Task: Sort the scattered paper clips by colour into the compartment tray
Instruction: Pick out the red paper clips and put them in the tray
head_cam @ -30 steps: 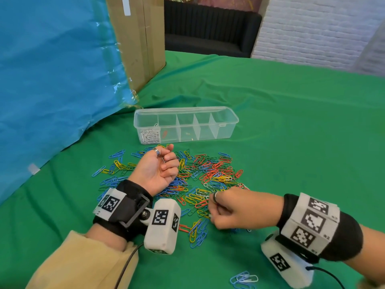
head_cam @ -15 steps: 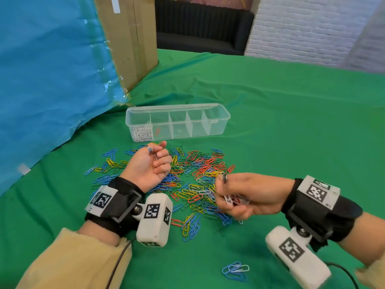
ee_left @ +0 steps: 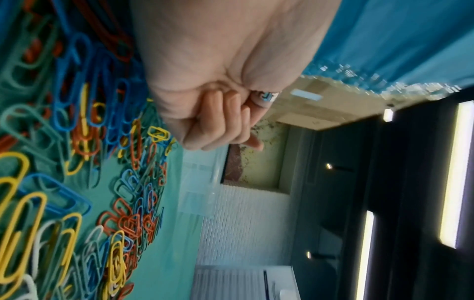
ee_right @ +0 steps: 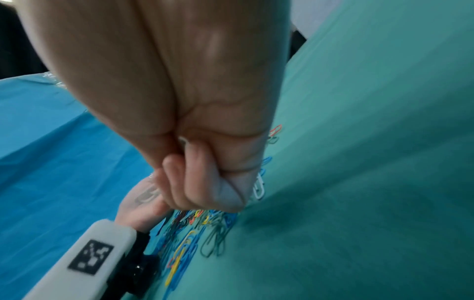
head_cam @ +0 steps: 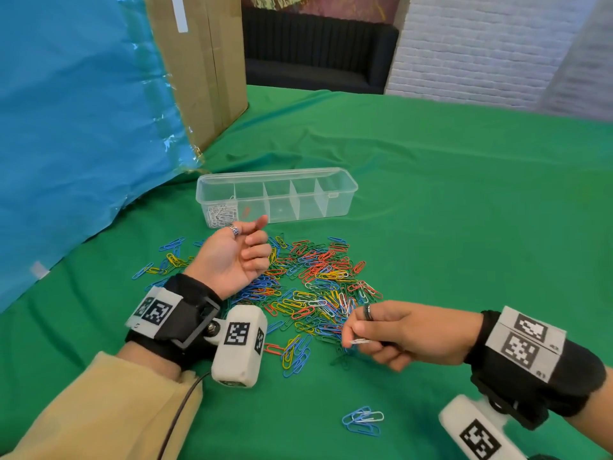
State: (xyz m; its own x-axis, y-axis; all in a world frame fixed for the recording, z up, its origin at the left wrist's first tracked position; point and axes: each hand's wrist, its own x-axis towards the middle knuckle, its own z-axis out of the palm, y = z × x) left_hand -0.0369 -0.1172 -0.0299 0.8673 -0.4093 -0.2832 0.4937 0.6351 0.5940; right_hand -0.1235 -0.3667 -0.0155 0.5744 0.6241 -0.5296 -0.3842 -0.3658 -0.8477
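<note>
Near the front edge of the table (head_cam: 464, 194), the right hand (head_cam: 398, 333) pinches a white paper clip (head_cam: 361, 341) between thumb and first finger, just above the near side of the big clip pile (head_cam: 315, 287). The other fingers are curled in, and I cannot tell if more clips hide inside. The left hand (head_cam: 232, 257) lies palm up on the left side of the pile, fingers loosely curled, holding nothing I can see.

The compartment tray (head_cam: 341, 180) sits past the pile, toward the back of the table. Its left end box holds the white clips (head_cam: 220, 214), and one red clip seems to lie in the next box. The other boxes look bare.

The clip is thin and slippery, so I think it could slide out on the way and fall back into the pile. It could also land in the red box, since that wall is close. A second clip might hook on and ride along. A small bunch of blue clips (head_cam: 363, 421) lies alone near the front edge and could get forgotten.
</note>
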